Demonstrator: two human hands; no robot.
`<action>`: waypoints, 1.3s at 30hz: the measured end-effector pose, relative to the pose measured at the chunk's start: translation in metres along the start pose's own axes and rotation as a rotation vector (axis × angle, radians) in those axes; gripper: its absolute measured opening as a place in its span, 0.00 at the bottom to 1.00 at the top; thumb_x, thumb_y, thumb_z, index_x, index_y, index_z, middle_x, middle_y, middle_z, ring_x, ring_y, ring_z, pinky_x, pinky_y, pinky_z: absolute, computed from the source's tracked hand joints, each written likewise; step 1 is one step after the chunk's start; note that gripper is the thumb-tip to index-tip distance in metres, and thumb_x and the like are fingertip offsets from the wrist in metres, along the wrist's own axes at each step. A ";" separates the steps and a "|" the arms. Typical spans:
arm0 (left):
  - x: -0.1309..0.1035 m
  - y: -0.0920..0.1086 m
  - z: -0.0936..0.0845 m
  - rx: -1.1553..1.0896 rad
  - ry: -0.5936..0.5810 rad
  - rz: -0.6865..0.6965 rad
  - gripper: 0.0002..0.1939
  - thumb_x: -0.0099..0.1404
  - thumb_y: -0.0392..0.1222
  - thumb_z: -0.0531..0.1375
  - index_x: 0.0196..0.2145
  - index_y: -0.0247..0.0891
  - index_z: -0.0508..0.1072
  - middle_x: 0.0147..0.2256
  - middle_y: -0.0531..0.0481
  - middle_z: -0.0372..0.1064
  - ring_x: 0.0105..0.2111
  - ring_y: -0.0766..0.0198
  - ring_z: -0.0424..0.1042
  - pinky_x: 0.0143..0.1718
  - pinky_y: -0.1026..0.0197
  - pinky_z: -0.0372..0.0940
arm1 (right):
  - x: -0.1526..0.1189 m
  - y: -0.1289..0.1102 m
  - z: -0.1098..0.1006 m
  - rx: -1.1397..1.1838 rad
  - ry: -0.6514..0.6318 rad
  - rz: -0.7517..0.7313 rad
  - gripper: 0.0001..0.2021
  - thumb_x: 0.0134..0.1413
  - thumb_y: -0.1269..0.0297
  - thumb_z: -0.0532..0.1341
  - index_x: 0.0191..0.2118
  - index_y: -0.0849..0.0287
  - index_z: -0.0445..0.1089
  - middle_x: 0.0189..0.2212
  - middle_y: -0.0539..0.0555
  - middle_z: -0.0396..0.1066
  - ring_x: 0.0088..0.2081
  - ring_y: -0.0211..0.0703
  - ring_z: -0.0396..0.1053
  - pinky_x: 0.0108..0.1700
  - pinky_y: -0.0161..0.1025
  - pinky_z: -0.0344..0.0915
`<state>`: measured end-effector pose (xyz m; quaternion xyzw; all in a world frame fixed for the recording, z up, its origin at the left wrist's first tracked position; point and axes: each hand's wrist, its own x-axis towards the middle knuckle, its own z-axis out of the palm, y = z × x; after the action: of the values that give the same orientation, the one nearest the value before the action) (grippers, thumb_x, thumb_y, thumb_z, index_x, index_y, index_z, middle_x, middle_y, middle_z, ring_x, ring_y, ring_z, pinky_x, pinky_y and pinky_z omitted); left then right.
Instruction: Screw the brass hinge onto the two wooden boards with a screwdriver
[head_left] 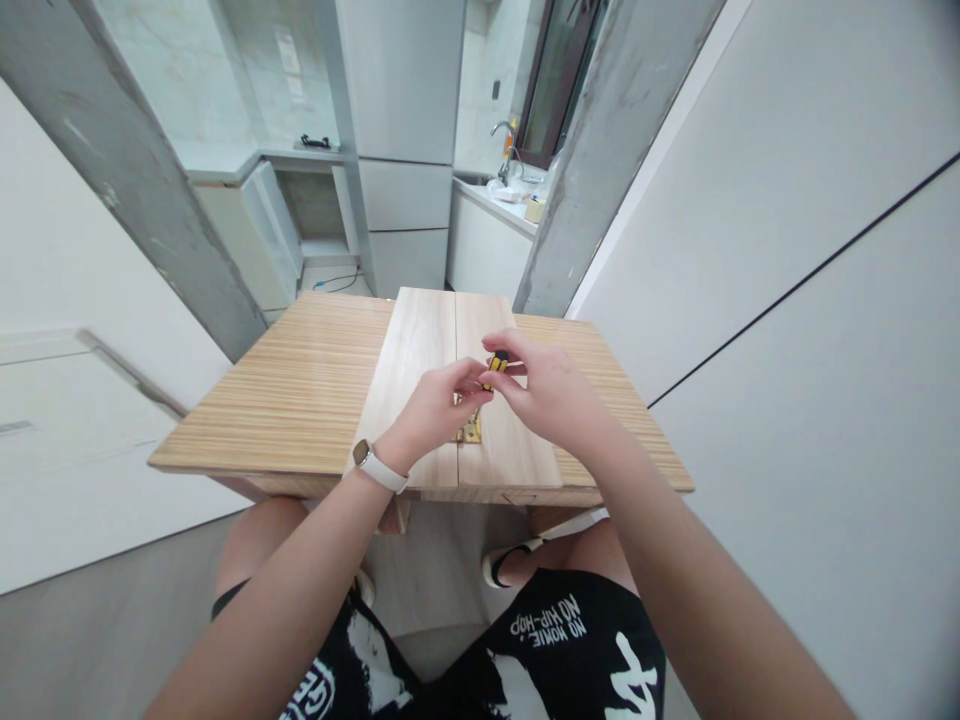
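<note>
My right hand [544,385] is closed around a stubby yellow-and-black screwdriver [498,362], its black end up. Its lower end is hidden among my fingers. My left hand [442,402] meets it from the other side, thumb and fingers pinched at the screwdriver's lower part. Whether a small screw is between them I cannot tell. Just below my fingers, a brass-coloured hinge [471,430] lies over the seam of two pale wooden boards [420,335], which sit side by side. My left hand partly covers the hinge.
The boards lie across a striped wooden table [315,370], reaching its front edge close to my knees. White panels stand to the left and right. Beyond the table are a grey fridge [405,90], a counter [225,160] and a sink tap [504,150].
</note>
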<state>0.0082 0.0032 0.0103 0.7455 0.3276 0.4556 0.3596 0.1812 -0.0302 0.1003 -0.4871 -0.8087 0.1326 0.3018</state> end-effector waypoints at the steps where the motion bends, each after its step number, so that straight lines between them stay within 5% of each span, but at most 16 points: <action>1: 0.000 0.000 0.002 0.001 0.022 -0.010 0.06 0.67 0.38 0.63 0.43 0.40 0.73 0.40 0.48 0.79 0.40 0.60 0.79 0.42 0.58 0.73 | 0.000 0.001 0.003 -0.005 0.029 0.008 0.14 0.63 0.68 0.64 0.54 0.56 0.73 0.48 0.57 0.79 0.46 0.49 0.77 0.49 0.45 0.71; 6: 0.002 0.001 0.007 -0.001 0.047 -0.023 0.09 0.65 0.40 0.66 0.42 0.39 0.71 0.39 0.49 0.77 0.38 0.61 0.79 0.42 0.58 0.74 | -0.001 0.007 0.014 -0.048 0.098 0.008 0.10 0.65 0.69 0.61 0.49 0.57 0.76 0.45 0.57 0.80 0.45 0.49 0.77 0.49 0.45 0.71; 13: 0.000 -0.007 -0.001 -0.083 -0.077 0.002 0.18 0.70 0.37 0.61 0.57 0.41 0.71 0.51 0.42 0.78 0.51 0.56 0.79 0.53 0.52 0.74 | -0.003 0.008 0.009 -0.004 0.060 0.004 0.17 0.63 0.76 0.56 0.54 0.55 0.69 0.47 0.57 0.78 0.46 0.48 0.77 0.49 0.45 0.69; 18: 0.001 -0.015 0.000 -0.149 -0.030 -0.034 0.19 0.68 0.37 0.64 0.55 0.38 0.70 0.46 0.42 0.78 0.46 0.58 0.80 0.50 0.54 0.75 | -0.005 0.011 0.008 0.068 0.024 -0.008 0.15 0.62 0.76 0.56 0.52 0.54 0.66 0.45 0.56 0.77 0.43 0.48 0.75 0.47 0.45 0.69; 25: -0.002 -0.029 -0.003 0.215 -0.188 -0.026 0.17 0.62 0.34 0.67 0.49 0.41 0.73 0.46 0.47 0.78 0.46 0.57 0.76 0.48 0.54 0.71 | -0.007 0.019 0.015 0.163 0.031 -0.083 0.16 0.60 0.79 0.53 0.49 0.53 0.66 0.48 0.55 0.74 0.46 0.47 0.73 0.50 0.47 0.69; 32: 0.000 -0.042 0.015 0.477 -0.290 -0.007 0.05 0.67 0.31 0.59 0.33 0.38 0.70 0.34 0.47 0.75 0.35 0.58 0.74 0.38 0.58 0.66 | -0.012 0.015 0.013 0.199 -0.023 -0.111 0.18 0.60 0.80 0.52 0.50 0.53 0.65 0.46 0.55 0.74 0.48 0.46 0.73 0.51 0.47 0.69; 39: 0.011 -0.037 0.013 0.484 -0.281 0.097 0.06 0.70 0.33 0.59 0.42 0.39 0.74 0.40 0.45 0.77 0.40 0.57 0.76 0.44 0.56 0.69 | -0.033 0.014 -0.013 0.258 0.138 -0.102 0.16 0.66 0.76 0.54 0.53 0.52 0.68 0.48 0.55 0.75 0.50 0.47 0.74 0.54 0.50 0.71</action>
<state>0.0180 0.0287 -0.0199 0.8802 0.3379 0.2731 0.1909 0.2107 -0.0529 0.0912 -0.4106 -0.7861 0.1861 0.4228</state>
